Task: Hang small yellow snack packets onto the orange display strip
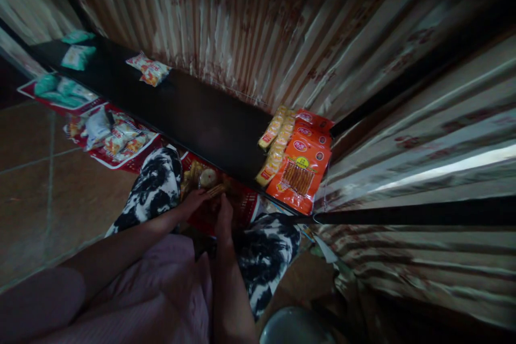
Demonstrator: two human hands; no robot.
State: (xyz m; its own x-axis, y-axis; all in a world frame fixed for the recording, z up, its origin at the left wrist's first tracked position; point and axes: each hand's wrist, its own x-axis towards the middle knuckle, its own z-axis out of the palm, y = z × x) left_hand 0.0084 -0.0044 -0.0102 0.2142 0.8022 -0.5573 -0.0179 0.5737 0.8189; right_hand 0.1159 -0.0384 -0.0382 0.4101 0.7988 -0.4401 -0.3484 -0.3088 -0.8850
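Between my knees, a slim yellow snack packet [215, 190] is held level over a red box [250, 205]. My left hand [194, 201] is closed on the packet's left end. At its right end, my right hand [224, 214] pinches it, with the fingers partly hidden in the dim light. More golden packets [192, 174] lie in the box just beyond my left hand, beside a pale round thing I cannot make out. On the shelf's right end, similar yellow packets [274, 158] lie in two rows next to overlapping orange snack bags [300, 172].
A long black shelf [193, 113] runs across in front of me. One orange-and-white packet [149, 69] and green-and-white packets [78, 57] lie on it. Red boxes of white-orange packets [123, 137] and green packets [60, 88] stand below left. Pleated curtains [242, 27] hang behind; dark poles [395, 212] cross the right.
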